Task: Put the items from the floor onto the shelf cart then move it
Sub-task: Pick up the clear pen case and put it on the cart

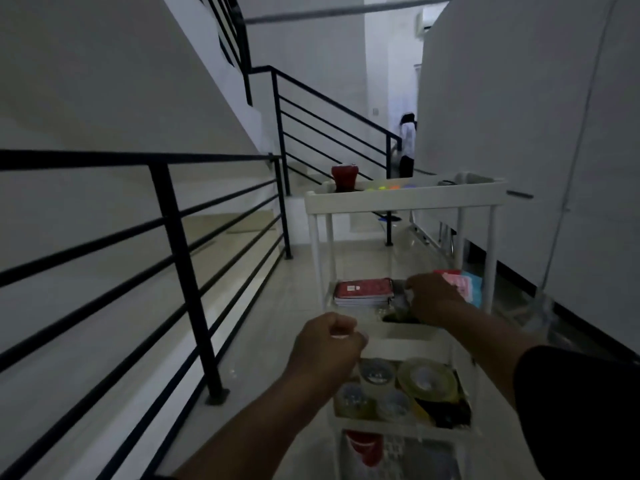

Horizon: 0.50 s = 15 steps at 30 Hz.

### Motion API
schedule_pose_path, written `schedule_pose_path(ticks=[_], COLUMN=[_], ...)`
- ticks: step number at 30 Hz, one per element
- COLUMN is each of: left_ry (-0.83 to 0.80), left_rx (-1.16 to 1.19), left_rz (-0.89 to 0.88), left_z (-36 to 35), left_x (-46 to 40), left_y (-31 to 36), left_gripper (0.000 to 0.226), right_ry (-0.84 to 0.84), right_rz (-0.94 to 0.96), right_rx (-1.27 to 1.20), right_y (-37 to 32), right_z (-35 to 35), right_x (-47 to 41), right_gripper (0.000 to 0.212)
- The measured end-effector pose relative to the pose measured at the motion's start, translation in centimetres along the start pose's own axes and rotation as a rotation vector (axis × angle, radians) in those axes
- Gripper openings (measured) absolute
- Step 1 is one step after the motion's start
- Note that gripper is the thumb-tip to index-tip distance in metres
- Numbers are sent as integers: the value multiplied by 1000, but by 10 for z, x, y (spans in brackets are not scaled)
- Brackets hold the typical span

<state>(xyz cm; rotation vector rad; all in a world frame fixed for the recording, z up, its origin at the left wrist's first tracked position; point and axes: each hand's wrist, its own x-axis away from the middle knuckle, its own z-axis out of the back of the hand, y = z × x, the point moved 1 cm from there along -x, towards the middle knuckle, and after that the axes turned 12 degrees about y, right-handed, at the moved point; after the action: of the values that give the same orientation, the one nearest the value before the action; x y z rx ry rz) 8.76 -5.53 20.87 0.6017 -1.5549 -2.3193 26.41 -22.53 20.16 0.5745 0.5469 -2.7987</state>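
The white shelf cart (401, 202) stands before me in a corridor and looks tipped away, its top tier farthest. A red jar (344, 176) and small bright items sit on the top tier. Red notebooks (363, 291) and pink packets (462, 284) lie on the tier below. Tape rolls (426, 377) fill the nearer tier, and a red cup (363, 448) is in the nearest one. My left hand (329, 344) is clenched on a white rail of the cart. My right hand (433, 299) grips the cart's edge beside the notebooks.
A black metal stair railing (180, 244) runs along the left, with stairs going up behind it. A white wall (536, 133) closes the right side. Far ahead a person (408, 147) in a white top stands in the passage. The tiled floor (263, 327) runs forward.
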Motion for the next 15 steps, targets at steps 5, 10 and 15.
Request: schedule_pose_path(ticks=[5, 10, 15], left_ry=[-15, 23, 36], left_rx=[-7, -42, -83], left_rz=[10, -32, -111], left_z=[9, 32, 72], left_x=[25, 77, 157], left_y=[24, 61, 102], left_gripper=[27, 9, 11], right_ry=[106, 160, 242], right_rz=[104, 133, 155], right_rx=[-57, -100, -123], right_y=[-3, -14, -24], right_z=[42, 125, 222], right_x=[41, 102, 188], right_gripper=[6, 18, 32])
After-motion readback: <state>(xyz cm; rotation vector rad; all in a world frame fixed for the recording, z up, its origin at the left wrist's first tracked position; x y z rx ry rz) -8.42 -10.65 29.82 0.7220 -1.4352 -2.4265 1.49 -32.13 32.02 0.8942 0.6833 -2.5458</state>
